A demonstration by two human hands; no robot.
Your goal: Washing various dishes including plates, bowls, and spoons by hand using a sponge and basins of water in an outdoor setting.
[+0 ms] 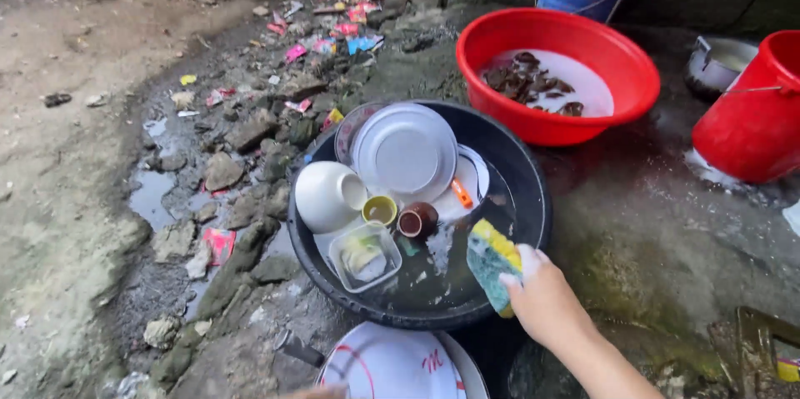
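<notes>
The fingers of the right hand (546, 295) were closed around a yellow-and-green sponge (492, 261), held over the near rim of the black basin (533, 199). The left hand showed only as a sliver at the bottom edge, its grip impossible to tell. Judging by the pile, washing had barely begun: a grey plate (404, 152), white bowl (325, 195) and small cups (400, 216) sat unwashed in soapy water. The sponge looked wet and worn.

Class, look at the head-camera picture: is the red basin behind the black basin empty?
No: the red basin holds milky water with dark pieces lying in it, behind the black basin of dishes.
</notes>
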